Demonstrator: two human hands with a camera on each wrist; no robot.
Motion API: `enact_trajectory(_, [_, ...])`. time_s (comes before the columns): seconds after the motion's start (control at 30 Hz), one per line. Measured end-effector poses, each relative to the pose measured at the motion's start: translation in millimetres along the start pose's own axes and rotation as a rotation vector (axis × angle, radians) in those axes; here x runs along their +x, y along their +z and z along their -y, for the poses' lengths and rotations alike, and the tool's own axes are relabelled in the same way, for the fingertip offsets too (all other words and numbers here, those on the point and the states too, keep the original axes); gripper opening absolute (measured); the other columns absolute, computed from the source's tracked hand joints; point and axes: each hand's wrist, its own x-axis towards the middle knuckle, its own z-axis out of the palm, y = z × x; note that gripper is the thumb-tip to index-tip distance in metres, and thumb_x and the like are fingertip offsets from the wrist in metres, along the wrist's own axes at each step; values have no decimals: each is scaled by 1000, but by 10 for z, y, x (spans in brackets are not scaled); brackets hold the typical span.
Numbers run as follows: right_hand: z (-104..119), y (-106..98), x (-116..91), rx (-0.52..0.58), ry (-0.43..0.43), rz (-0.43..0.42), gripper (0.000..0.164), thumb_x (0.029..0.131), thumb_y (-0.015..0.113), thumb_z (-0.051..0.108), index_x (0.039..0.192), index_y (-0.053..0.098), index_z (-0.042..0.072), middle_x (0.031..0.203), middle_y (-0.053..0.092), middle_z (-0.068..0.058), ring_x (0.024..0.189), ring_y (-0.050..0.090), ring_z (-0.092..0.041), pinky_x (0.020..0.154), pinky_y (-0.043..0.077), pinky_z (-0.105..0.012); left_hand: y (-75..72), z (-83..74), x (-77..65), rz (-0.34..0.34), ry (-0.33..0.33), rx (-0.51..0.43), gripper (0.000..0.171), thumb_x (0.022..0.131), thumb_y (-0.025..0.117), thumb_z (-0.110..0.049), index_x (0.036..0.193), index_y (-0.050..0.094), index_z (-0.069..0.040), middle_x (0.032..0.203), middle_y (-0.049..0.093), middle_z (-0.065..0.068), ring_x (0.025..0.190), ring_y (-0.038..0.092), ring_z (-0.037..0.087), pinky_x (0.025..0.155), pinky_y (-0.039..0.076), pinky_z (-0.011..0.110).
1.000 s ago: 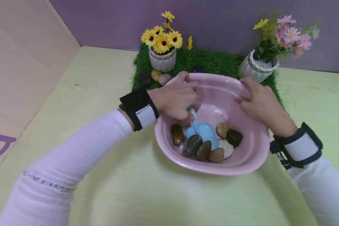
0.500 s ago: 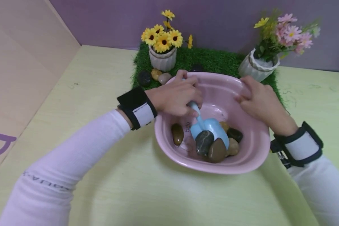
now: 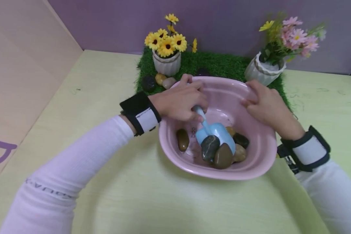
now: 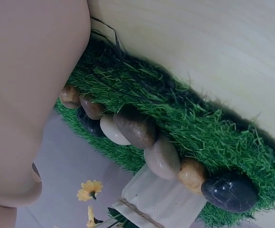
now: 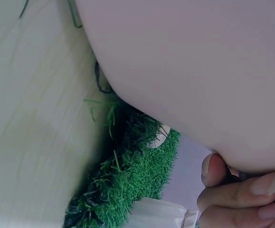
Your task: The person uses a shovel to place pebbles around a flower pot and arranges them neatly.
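My left hand (image 3: 182,100) grips the handle of a light blue toy shovel (image 3: 219,131) inside a pink basin (image 3: 261,156). A grey-black stone (image 3: 210,148) and a brown stone (image 3: 223,156) lie on or against the shovel's blade. Several more stones rest in the basin, among them a long brown one (image 3: 182,140) on the left and a black one (image 3: 241,140) on the right. With its fingers over the far right rim, my right hand (image 3: 270,107) holds the basin, which leans toward me. The right wrist view shows curled fingers (image 5: 237,192) beside the basin's outer wall.
Behind the basin lies a green artificial grass mat (image 3: 222,63). It bears a pot of yellow flowers (image 3: 166,63), a pot of pink flowers (image 3: 263,70) and several stones, including a black one (image 4: 230,191). A purple wall (image 3: 120,26) closes off the back of the table (image 3: 120,195).
The shovel has moved to the right within the basin, shifting the grey-black and brown stones with it. The pale stone is no longer visible. My right hand keeps its hold on the rim.
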Motion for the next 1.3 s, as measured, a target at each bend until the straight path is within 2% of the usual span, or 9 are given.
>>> enact_trajectory(0.2, [10, 8, -6, 2, -9, -12, 50, 94, 58, 20, 139, 44, 2, 113, 61, -33, 88, 60, -45, 74, 46, -55, -11, 17, -6, 7, -6, -47, 24, 93, 62, -45, 97, 72, -24, 99, 68, -11, 103, 44, 15, 107, 15, 46])
enact_trajectory(0.3, [9, 7, -11, -6, -5, -7, 50, 94, 58, 20, 139, 44, 2, 114, 61, -34, 91, 59, -47, 77, 46, -58, -15, 14, 0, 20, -11, -62, 26, 95, 59, -45, 101, 71, -23, 105, 68, -10, 106, 44, 15, 108, 15, 45])
enact_trajectory(0.63, [16, 2, -13, -9, 3, 0, 49, 94, 58, 21, 138, 44, 4, 113, 61, -33, 90, 59, -46, 74, 46, -56, -23, 1, -10, 39, -23, -46, 26, 95, 58, -45, 102, 71, -24, 99, 65, -8, 102, 44, 15, 109, 16, 44])
enact_trajectory(0.93, [6, -5, -35, 13, 9, -1, 51, 94, 59, 22, 139, 44, 4, 115, 60, -34, 93, 59, -48, 78, 47, -59, -6, -9, 11, -6, -1, -47, 26, 95, 58, -46, 103, 69, -24, 116, 67, -10, 118, 44, 15, 112, 17, 45])
enact_trajectory(1.1, [17, 2, -16, 11, -3, -13, 53, 93, 60, 20, 140, 45, 2, 119, 60, -35, 100, 58, -52, 83, 45, -61, -18, 3, -24, -36, 9, -53, 26, 94, 60, -47, 100, 68, -23, 111, 67, -10, 114, 45, 16, 107, 19, 44])
enact_trajectory(1.3, [6, -5, -15, -14, -27, -32, 52, 92, 62, 18, 138, 47, 0, 115, 62, -35, 97, 59, -52, 81, 47, -61, -49, -5, -29, -51, 4, -77, 25, 94, 61, -45, 100, 68, -22, 108, 68, -10, 114, 44, 17, 110, 14, 48])
